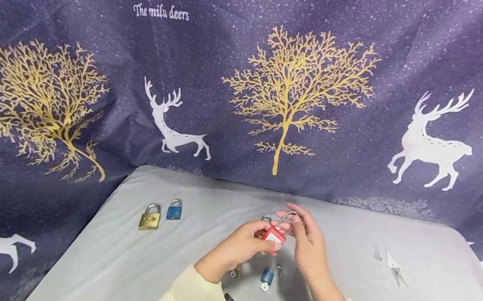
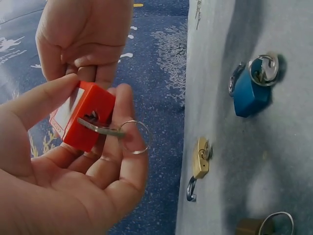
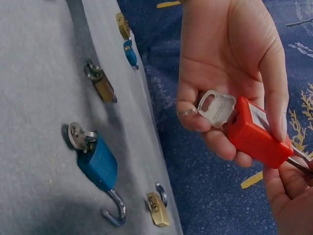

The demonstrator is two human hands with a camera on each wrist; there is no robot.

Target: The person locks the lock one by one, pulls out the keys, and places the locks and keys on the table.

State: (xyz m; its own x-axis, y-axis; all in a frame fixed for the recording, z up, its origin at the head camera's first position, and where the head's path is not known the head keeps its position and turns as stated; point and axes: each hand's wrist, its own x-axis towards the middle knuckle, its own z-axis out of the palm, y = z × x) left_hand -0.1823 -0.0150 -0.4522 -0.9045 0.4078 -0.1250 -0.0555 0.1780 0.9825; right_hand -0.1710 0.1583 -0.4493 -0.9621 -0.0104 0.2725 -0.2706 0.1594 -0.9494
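Up beyond the open blue padlock point(image 1: 267, 276), the red padlock point(image 1: 272, 235) sits pinched by its body in the left hand point(image 1: 237, 248), right hand point(image 1: 311, 244) fingers clamped on the shackle point(image 1: 287, 214): probably light, rigid, smooth, best gripped by those flat sides.

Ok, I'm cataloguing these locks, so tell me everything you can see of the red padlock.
The red padlock has a boxy, plastic-looking body with a white label on one face and a silvery metal shackle. A metal key with a wire ring sits in its bottom. It is held tilted above the gray cloth; the right hand pinches the shackle, and the left hand grips the body, thumb on the labelled face. Whether it's locked is unclear.
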